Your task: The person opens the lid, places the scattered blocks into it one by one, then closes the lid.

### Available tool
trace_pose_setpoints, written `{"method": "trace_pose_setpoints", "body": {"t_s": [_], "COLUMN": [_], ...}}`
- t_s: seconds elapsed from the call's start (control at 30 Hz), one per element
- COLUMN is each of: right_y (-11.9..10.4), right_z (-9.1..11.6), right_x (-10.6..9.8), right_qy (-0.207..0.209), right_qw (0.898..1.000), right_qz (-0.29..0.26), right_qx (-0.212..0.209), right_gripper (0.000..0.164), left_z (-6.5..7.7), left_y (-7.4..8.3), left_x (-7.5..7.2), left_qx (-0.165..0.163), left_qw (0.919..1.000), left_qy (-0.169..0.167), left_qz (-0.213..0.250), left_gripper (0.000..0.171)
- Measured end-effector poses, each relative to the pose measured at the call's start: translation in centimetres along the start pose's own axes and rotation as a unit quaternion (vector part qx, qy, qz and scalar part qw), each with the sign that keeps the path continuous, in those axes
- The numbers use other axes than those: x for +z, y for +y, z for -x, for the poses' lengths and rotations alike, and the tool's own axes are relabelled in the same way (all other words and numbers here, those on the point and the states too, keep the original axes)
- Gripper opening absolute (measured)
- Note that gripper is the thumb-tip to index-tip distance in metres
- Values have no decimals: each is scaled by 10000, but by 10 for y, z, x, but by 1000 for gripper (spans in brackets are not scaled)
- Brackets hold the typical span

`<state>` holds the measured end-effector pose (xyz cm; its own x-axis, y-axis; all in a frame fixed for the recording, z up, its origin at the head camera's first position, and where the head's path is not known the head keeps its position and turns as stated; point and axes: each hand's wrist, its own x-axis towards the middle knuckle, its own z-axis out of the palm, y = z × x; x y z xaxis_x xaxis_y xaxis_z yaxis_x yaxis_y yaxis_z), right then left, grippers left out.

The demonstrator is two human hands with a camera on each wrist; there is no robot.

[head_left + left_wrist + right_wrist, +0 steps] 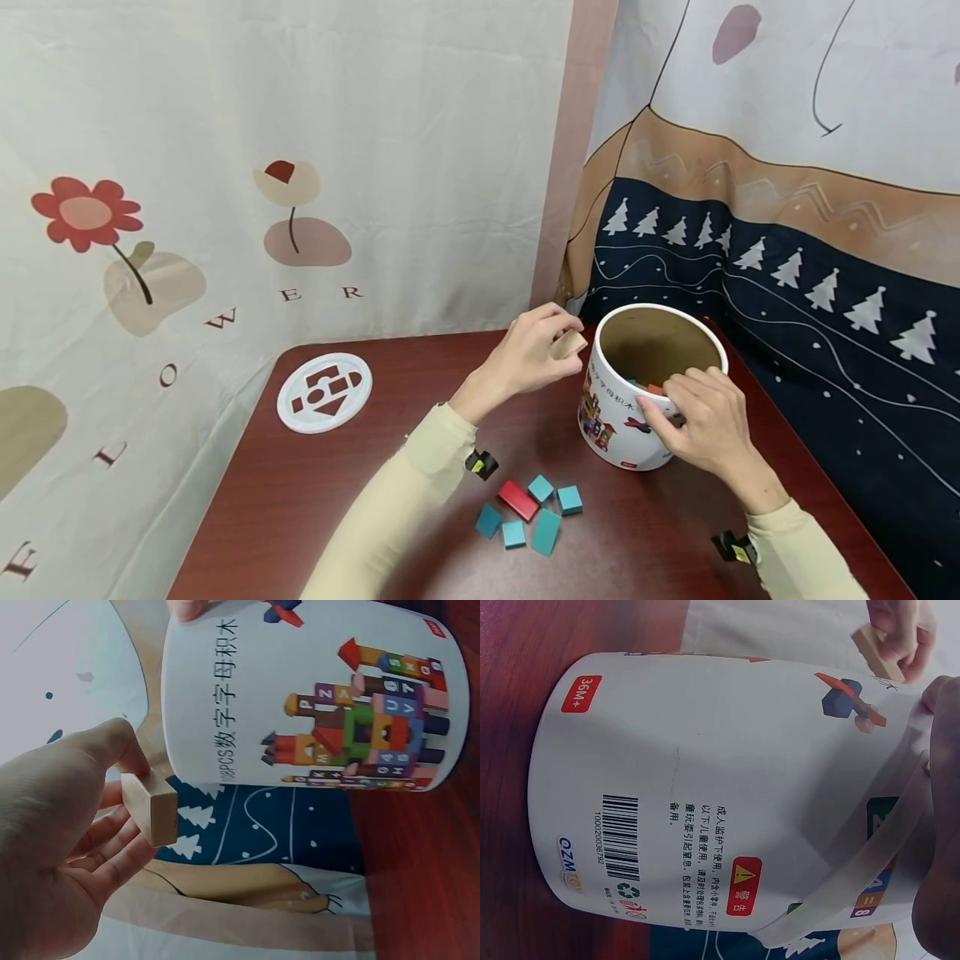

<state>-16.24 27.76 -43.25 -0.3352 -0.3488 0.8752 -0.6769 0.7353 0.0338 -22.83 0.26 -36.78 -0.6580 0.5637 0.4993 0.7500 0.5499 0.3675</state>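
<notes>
My left hand (pixel 525 354) pinches a plain wooden block (pixel 568 344) in the air, just left of a white printed bucket (pixel 618 429). In the left wrist view the block (pixel 154 806) sits between thumb and fingers, apart from the bucket wall. My right hand (pixel 708 417) grips the bucket's near right rim, fingers over the edge and thumb outside. The bucket stands upright with no lid on; a few coloured blocks (pixel 654 389) show inside, the others hidden by the wall. A white handle strap (pixel 847 862) crosses the bucket's side in the right wrist view.
In front of the bucket lie a red block (pixel 518 500) and several teal blocks (pixel 546 532) on the dark red table (pixel 300 517). A white disc with shaped cutouts (pixel 325 360) lies at the far left. Printed curtains (pixel 420 208) hang behind and to the right.
</notes>
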Motion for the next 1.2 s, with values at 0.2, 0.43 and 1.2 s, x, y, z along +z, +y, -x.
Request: {"method": "trace_pose_setpoints", "body": {"t_s": [0.2, 0.43, 1.2], "right_y": [0, -5, -8], "right_z": [-1, -6, -11], "right_x": [-1, -4, -7], "right_qy": [-26, 2, -27], "right_qw": [10000, 10000, 9999], "right_qz": [-4, 2, 56], "right_qx": [-3, -62, -129], "right_gripper": [44, 46, 48], "left_z": [-16, -35, -84], "left_y": [7, 18, 56], "left_x": [-2, -2, 27], "left_qx": [268, 498, 806], "left_qw": [9992, 9971, 9955], "left_qy": [299, 499, -244], "left_qz": [43, 270, 440], "left_gripper": [32, 33, 39]}}
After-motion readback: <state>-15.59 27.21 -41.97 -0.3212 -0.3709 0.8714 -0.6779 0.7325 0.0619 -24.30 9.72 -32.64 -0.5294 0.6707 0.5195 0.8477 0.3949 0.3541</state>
